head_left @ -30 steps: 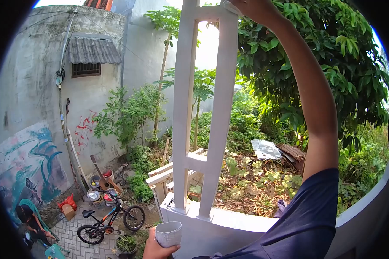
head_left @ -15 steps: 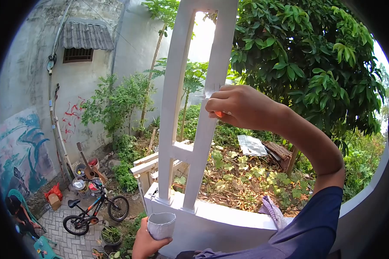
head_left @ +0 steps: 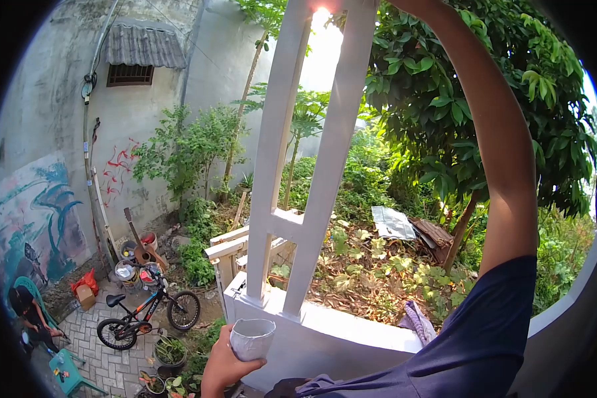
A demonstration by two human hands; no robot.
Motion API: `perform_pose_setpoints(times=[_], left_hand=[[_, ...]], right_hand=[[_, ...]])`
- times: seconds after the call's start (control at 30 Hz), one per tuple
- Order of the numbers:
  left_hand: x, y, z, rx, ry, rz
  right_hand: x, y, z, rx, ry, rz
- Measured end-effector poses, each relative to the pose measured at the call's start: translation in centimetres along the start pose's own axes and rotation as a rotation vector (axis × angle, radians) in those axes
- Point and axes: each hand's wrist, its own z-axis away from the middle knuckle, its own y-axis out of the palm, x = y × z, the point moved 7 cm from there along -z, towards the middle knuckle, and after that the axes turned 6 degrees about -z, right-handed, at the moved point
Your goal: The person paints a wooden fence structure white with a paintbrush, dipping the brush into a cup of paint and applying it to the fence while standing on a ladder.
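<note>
My left hand [head_left: 227, 361] is wrapped round a whitish cup [head_left: 252, 339] at the bottom centre. The cup stands upright with its mouth up; its inside looks grey-white. Above it rises a white wooden frame [head_left: 284, 225] with two long uprights and a crosspiece, standing on a white ledge [head_left: 351, 331]. My right arm reaches up along the right side to the top edge. Only the wrist end of it shows there, near the top of the frame; the fingers are out of view.
A striped cloth [head_left: 418, 323] lies on the ledge. Below left are a bicycle [head_left: 149, 310], a guitar [head_left: 146, 249], buckets, potted plants [head_left: 170, 351], a green stool [head_left: 73, 373] and a seated person [head_left: 36, 318]. A leafy tree [head_left: 444, 99] stands at the right.
My right hand has moved up from the middle of the right upright and out of view. An orange thing showed in its fingers before. The view has shifted slightly.
</note>
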Motion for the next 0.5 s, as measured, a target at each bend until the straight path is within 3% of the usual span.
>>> perform_pose_setpoints(times=[0.07, 0.17, 0.27, 0.4, 0.47, 0.5], left_hand=[[-0.2, -0.1, -0.1, -0.012, 0.005, 0.007], [-0.5, -0.4, 0.0, -0.002, -0.001, -0.001], [-0.1, -0.4, 0.0, 0.001, -0.018, -0.016], [-1.0, -0.9, 0.0, -0.014, 0.009, 0.019], [-1.7, -1.5, 0.2, -0.043, 0.047, 0.013], [-1.8, -1.8, 0.3, -0.046, 0.021, 0.005]], right_hand=[[-0.9, 0.2, -0.4, -0.075, 0.097, 0.046], [0.6, 3.1, 1.3, -0.143, -0.068, 0.189], [7.6, 3.7, 7.0, -0.146, -0.312, -0.118], [15.9, 4.0, 14.0, 0.081, -0.185, -0.363], [20.1, 2.2, 17.8, 0.078, -0.174, -0.616], [21.7, 1.4, 20.0, 0.076, -0.059, -0.796]])
